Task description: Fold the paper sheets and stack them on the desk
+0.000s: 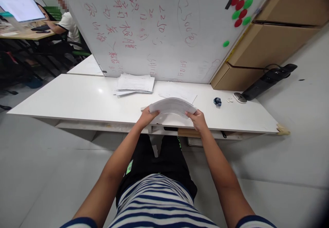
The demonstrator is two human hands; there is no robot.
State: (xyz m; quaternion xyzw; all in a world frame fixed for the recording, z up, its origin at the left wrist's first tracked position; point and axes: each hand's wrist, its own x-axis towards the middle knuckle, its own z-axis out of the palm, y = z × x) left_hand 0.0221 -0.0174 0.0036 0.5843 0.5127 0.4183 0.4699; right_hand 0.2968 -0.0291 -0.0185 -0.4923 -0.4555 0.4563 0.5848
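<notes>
A stack of paper [172,104] is held over the front edge of the white desk [84,94], its middle bowed upward. My left hand [147,116] grips the left end of the stack, thumb toward me. At the opposite end my right hand [197,118] is closed on the stack in the same way. Behind it, a few loose sheets [177,92] lie flat on the desk. Farther back to the left rests a pile of printed papers [135,83] with uneven edges, close to the whiteboard.
A whiteboard [164,26] with red writing and magnets stands along the desk's back. Cardboard boxes [272,43] are stacked at the right. Near them are a black bottle [267,82], a mouse [240,98] and a small dark blue object [217,101]. A person [69,26] sits at far left.
</notes>
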